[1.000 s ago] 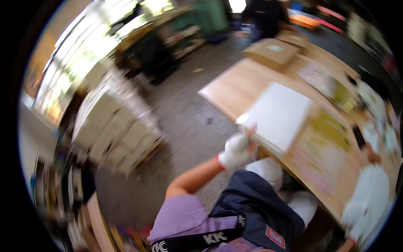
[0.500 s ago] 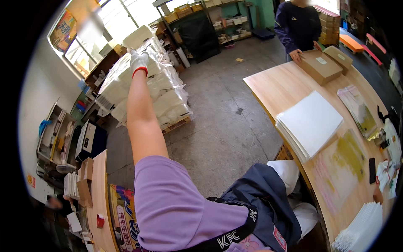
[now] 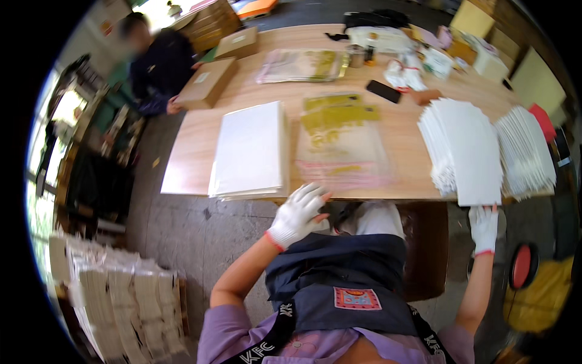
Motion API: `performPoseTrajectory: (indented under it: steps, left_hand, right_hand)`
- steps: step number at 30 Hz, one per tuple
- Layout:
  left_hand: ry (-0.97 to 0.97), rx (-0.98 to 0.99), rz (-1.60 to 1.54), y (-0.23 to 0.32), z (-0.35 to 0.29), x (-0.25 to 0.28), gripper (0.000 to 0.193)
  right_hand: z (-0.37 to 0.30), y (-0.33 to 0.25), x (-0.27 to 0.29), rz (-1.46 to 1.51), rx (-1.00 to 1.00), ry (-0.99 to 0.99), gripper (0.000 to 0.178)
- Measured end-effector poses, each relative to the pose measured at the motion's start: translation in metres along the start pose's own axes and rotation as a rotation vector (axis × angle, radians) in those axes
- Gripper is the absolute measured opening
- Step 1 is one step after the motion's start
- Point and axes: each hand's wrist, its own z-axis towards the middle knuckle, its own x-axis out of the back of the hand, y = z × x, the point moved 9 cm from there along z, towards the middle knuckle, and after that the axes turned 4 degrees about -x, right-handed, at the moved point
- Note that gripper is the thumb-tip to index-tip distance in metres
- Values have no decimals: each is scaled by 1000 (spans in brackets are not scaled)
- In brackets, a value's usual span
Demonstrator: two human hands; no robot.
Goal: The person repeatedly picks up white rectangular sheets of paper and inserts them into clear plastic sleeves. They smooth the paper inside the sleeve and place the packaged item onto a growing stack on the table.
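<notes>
My left hand point(image 3: 298, 215), in a white knit glove with a red cuff and bare fingertips, hovers at the table's near edge. Its fingers are apart and hold nothing. Just beyond it lie a stack of white sheets point(image 3: 248, 148) and several clear plastic bags point(image 3: 342, 142) with gold print and pink edges. At the right, my right hand point(image 3: 484, 227), gloved the same way, pinches the near end of a long white sheet point(image 3: 470, 151). That sheet lies on top of a fanned pile of white sheets point(image 3: 438, 148) and sticks out past the table edge.
Across the wooden table point(image 3: 188, 164), a person point(image 3: 160, 70) at the far left touches a cardboard box point(image 3: 209, 82). A phone point(image 3: 383, 91) and more bags point(image 3: 301, 65) lie farther back. A second fanned pile point(image 3: 526, 151) stands far right. Wrapped paper stacks point(image 3: 121, 297) sit on a pallet at lower left.
My view has swung from the pallet on the left to the table. The left hand has come back from the pallet stack to the table edge. My right hand is now in view.
</notes>
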Motion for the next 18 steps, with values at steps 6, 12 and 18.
performPoseTrajectory:
  steps: [6, 12, 18]
  left_hand:
    - [-272, 212, 245, -50, 77, -122, 36]
    - [-414, 317, 320, -78, 84, -139, 32]
    - [-164, 277, 16, -104, 70, -125, 24]
  right_hand:
    - [7, -38, -51, 31, -2, 404, 21]
    - [-13, -41, -83, 55, 210, 317, 29]
    - [-80, 55, -151, 35, -233, -20, 51]
